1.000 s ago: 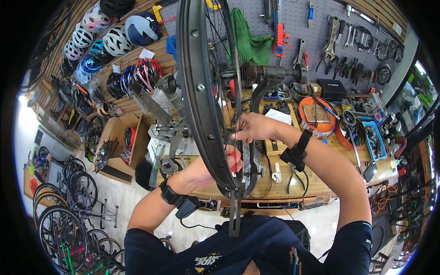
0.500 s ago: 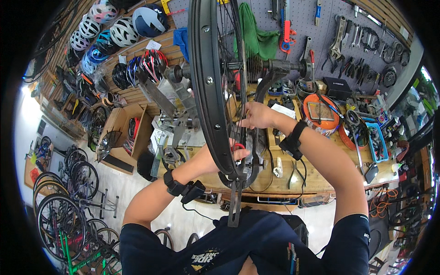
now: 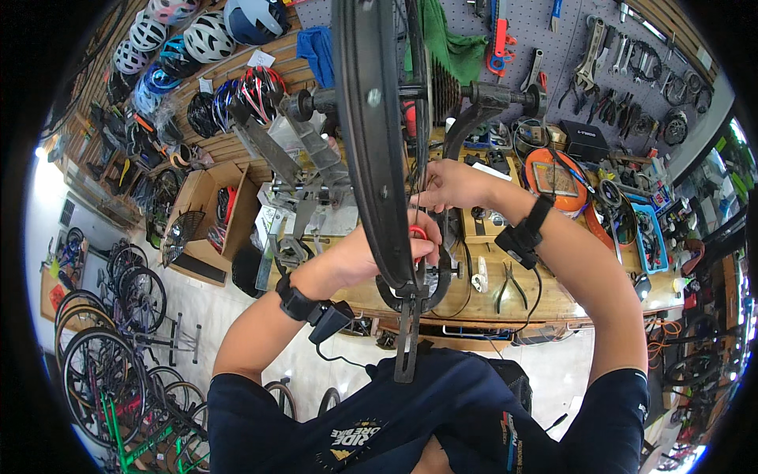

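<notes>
Your left hand (image 3: 362, 254) reaches behind bicycle wheel rim (image 3: 373, 142), fingers closed on red spoke wrench (image 3: 418, 232) just right of it. Rim upright in truing stand (image 3: 407, 340), between your 2 hands. Right hand (image 3: 458, 186) farther off, by spokes (image 3: 413, 162); cannot tell whether pinching 1.

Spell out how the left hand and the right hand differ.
The left hand is closed on a red tool; no tool shows in the right hand. The left hand is partly hidden behind the wheel rim; the right hand lies to the rim's right. The left hand is lower in the picture, the right hand higher. Both are bare, with a black strap on each forearm.
</notes>
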Demonstrator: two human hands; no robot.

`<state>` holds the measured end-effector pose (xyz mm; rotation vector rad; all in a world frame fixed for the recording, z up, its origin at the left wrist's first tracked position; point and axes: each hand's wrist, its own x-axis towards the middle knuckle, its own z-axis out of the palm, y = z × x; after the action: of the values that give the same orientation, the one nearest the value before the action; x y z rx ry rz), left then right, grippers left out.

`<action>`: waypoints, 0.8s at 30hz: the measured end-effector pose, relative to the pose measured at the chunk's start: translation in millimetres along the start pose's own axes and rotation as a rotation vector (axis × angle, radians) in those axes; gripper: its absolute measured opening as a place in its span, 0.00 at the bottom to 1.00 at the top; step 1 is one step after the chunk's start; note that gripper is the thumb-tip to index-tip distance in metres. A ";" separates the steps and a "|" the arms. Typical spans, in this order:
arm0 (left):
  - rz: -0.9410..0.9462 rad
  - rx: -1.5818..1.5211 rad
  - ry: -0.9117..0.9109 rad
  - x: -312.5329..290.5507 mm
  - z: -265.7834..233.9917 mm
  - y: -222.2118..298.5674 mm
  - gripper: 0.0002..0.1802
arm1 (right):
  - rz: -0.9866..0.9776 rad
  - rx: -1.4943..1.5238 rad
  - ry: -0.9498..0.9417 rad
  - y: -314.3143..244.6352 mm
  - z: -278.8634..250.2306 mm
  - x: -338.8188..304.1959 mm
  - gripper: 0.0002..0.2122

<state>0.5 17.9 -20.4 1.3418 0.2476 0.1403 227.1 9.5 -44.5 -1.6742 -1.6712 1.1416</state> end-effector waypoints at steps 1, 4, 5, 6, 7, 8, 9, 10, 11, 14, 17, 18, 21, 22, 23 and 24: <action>-0.017 -0.214 -0.038 -1.9 -2.5 -4.1 0.20 | 0.018 0.035 -0.018 -3.1 0.2 -4.5 0.22; 0.001 -0.509 -0.105 -6.5 -3.8 0.5 0.25 | 0.034 0.126 -0.084 -11.3 -3.1 -15.3 0.23; 0.057 -0.475 -0.147 -5.6 -2.9 2.4 0.29 | 0.039 0.155 -0.103 -14.8 -3.7 -18.7 0.23; 0.050 -0.474 -0.139 -6.5 -3.2 4.2 0.29 | 0.044 0.184 -0.122 -16.8 -3.9 -20.4 0.23; 0.043 -0.474 -0.131 -7.5 -3.6 5.7 0.30 | 0.044 0.187 -0.123 -15.4 -3.2 -19.3 0.23; 0.035 -0.471 -0.125 -8.4 -4.3 7.1 0.30 | 0.042 0.190 -0.121 -13.3 -2.1 -17.9 0.23; 0.005 -0.508 -0.141 -9.7 -6.6 6.9 0.30 | 0.040 0.194 -0.119 -11.7 -1.3 -17.0 0.23; 0.056 -0.486 -0.208 -6.1 -11.1 0.9 0.28 | 0.038 0.197 -0.115 -10.0 -1.0 -16.8 0.23; 0.104 -0.464 -0.272 -0.9 -16.9 -6.3 0.26 | 0.035 0.203 -0.112 -9.8 0.3 -16.5 0.22; 0.124 -0.417 -0.363 5.0 -24.5 -9.8 0.22 | 0.025 0.193 -0.099 -9.1 0.8 -15.5 0.22; 0.098 -0.434 -0.409 10.4 -28.6 -12.2 0.21 | 0.014 0.158 -0.061 -4.9 1.5 -11.7 0.21; 0.092 -0.449 -0.424 11.8 -29.0 -12.2 0.20 | 0.010 0.145 -0.046 -3.8 2.2 -10.0 0.21; 0.046 -0.455 -0.425 11.1 -28.2 -10.2 0.19 | 0.047 0.135 -0.030 -4.1 1.8 -9.6 0.20; 0.032 -0.459 -0.412 10.8 -28.5 -10.4 0.19 | 0.055 0.136 -0.031 -4.1 2.1 -8.6 0.20; 0.017 -0.444 -0.370 8.0 -26.6 -9.1 0.18 | 0.062 0.140 -0.033 -5.1 3.3 -8.0 0.20; -0.018 -0.382 -0.337 5.1 -26.0 -6.4 0.22 | 0.069 0.144 -0.035 -6.5 4.0 -7.2 0.20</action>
<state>-1.6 42.2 -32.5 0.9636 -0.0522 -0.0540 221.1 2.4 -39.7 -1.6415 -1.5230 1.2991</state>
